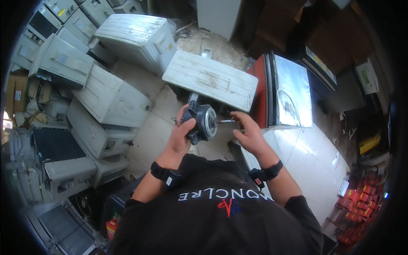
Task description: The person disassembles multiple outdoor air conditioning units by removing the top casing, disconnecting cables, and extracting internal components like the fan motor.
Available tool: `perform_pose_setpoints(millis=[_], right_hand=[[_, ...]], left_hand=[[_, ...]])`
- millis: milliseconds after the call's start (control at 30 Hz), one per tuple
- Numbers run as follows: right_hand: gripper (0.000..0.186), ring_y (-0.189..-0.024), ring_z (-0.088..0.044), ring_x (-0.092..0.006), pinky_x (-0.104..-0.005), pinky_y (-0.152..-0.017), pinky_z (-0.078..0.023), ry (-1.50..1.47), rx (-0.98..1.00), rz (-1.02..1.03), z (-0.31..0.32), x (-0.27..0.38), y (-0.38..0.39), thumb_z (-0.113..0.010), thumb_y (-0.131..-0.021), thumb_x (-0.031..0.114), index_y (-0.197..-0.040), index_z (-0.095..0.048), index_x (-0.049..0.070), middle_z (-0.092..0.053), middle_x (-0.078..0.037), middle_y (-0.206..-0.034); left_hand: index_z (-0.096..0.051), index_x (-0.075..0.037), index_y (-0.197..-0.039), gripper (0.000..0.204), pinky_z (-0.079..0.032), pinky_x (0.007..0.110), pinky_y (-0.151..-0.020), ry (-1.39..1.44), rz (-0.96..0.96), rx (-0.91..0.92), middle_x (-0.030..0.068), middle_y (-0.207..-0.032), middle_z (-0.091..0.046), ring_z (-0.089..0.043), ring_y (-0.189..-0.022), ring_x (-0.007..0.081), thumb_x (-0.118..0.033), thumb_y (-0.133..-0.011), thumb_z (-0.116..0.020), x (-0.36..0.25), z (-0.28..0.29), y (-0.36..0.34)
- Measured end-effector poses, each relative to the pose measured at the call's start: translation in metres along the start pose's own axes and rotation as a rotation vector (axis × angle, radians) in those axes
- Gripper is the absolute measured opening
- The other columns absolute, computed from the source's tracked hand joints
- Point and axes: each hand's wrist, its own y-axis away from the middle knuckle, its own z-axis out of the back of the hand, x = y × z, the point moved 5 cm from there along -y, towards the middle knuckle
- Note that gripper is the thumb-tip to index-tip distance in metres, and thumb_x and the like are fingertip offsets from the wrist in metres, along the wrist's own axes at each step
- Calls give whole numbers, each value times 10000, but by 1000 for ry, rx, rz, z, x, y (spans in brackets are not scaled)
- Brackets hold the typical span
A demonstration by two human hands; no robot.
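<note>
A black, round electric motor (199, 123) with mounting lugs and a silver end face is held up in front of my chest. My left hand (180, 135) is closed around its left side, thumb over the housing. The motor's metal shaft (226, 121) points right, toward my right hand (250, 134). That hand's thumb and fingers are curved and apart, with the fingertips close to the shaft's end; whether they touch it I cannot tell. Beyond the motor stands a white, dirt-marked air conditioner outdoor unit (208, 77), its flat top facing up.
Several old outdoor units (112, 95) crowd the left side, some stacked. At right stands a red-sided cabinet (261, 91) with a shiny silver panel (293, 93). Red boxes (361, 202) are piled at the far lower right. Pale tiles (157, 136) cover the floor.
</note>
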Motion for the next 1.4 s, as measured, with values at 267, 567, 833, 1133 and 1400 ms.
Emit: perform_pose_setpoints(millis=[267,567,833,1133,1400], right_hand=[[501,-1115,-604,-256,-367,-977,-469,-290,118,64,-112,13,-129,-682,-819,61,-1303,-557,33,-628,-147,-1202],[277,-1037,-641,-141,-292,-941,-524,-1233,772,-149,-172,31,-255,-556,-984,138,-1232,-618,31,-666,-66,-1166],[655,-1374,-394,-283,-397,-1131,-318,-671,875,-75,-159,-7,-336,-618,-855,32,-1469,-392,63,-401,-143,-1502],[567,-1178,-567,-182,-315,-1010,-459,-797,1083,-147,-204,63,-359,-665,-910,138,-1413,-427,28,-573,-104,-1305],[132,-719,-576,-130,-320,-658,-481,-318,232,50,-198,85,-517,-666,-816,72,-934,-667,14,-641,-46,-804]], left_hand=[[-521,-87,-1367,628,-487,444,-980,246,205,52,126,-1320,-594,-594,-1177,278,-538,-932,-475,-94,23,-47],[-584,-67,-1287,532,-481,468,-989,388,319,-86,130,-1254,-639,-615,-1148,289,-467,-947,-500,-123,43,-92],[-466,-13,-1347,567,-539,346,-903,91,335,-119,152,-1195,-641,-666,-1028,237,-278,-882,-654,-167,72,-111],[-581,-21,-1233,407,-550,304,-846,272,360,-162,104,-1075,-693,-682,-950,185,-287,-926,-610,-207,92,-150],[-595,29,-1235,491,-531,367,-931,125,516,-65,150,-1123,-692,-682,-1012,237,-362,-939,-589,-271,175,-142]])
